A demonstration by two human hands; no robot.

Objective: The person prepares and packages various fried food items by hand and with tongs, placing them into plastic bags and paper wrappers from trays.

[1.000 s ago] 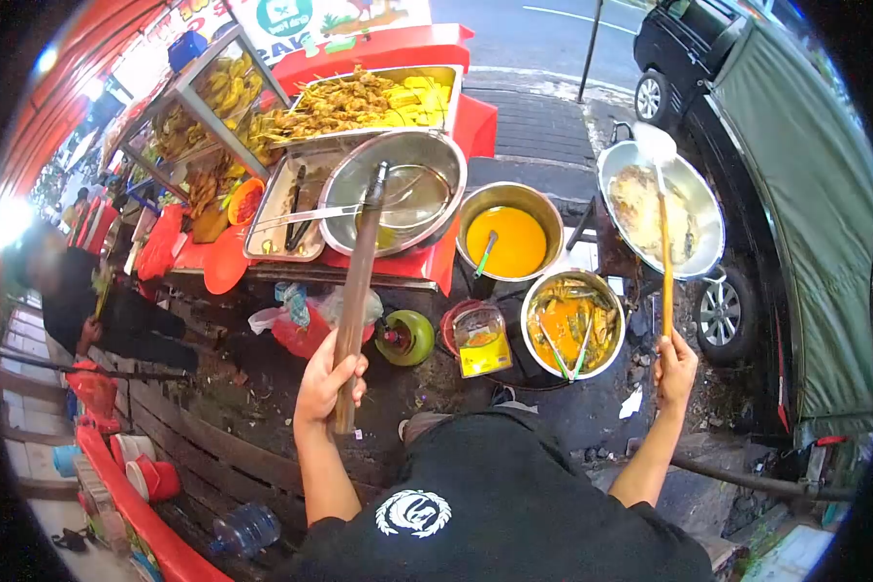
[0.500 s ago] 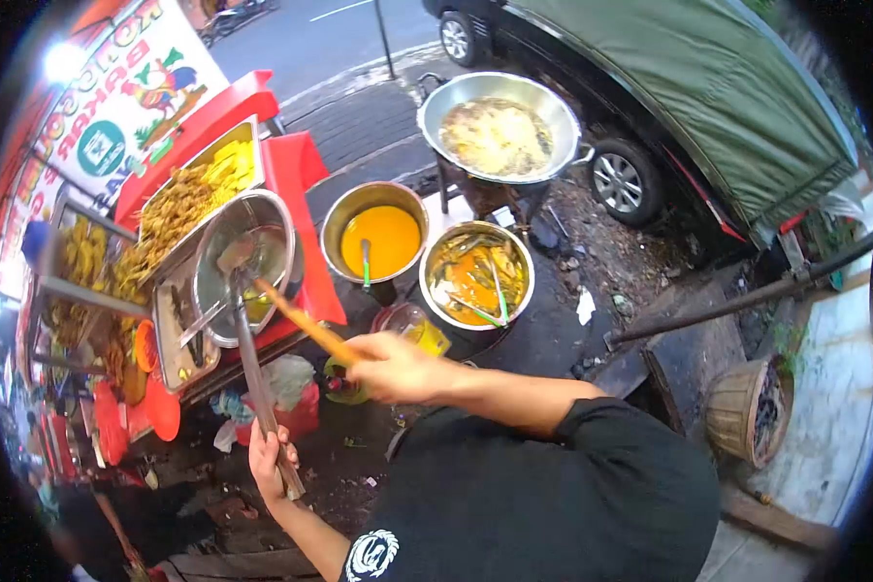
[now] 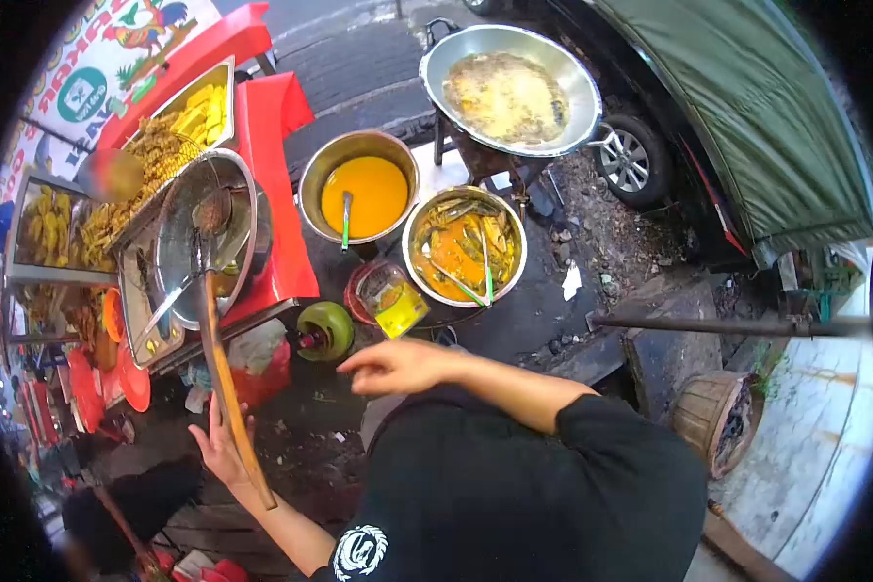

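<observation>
My left hand point(image 3: 225, 448) has its fingers spread behind two long wooden handles, one dark point(image 3: 210, 330) and one orange-brown point(image 3: 244, 436), which cross over its palm and wrist. Both handles lean up into a large metal bowl point(image 3: 254, 199) at the edge of the stall. A skimmer's round mesh head point(image 3: 211, 211) rests inside that bowl. My right hand point(image 3: 388, 369) hovers with nothing in it, its index finger stretched out to the left and the other fingers loosely bent. Just beyond it stands a clear plastic container point(image 3: 396, 308) with a yellow label, beside a green gas cylinder point(image 3: 326, 331).
A pot of orange liquid point(image 3: 307, 204) holds a green-handled ladle point(image 3: 346, 223). Next to it, a pot of fish in sauce point(image 3: 521, 262) holds tongs point(image 3: 488, 262). Farther back, food bubbles in a big wok point(image 3: 584, 92). Fried pieces point(image 3: 155, 155) fill trays at left.
My right hand has let go of the orange-brown handle, which now lies alongside the dark one. The fingers of my left hand have opened from around the dark handle. The view has shifted.
</observation>
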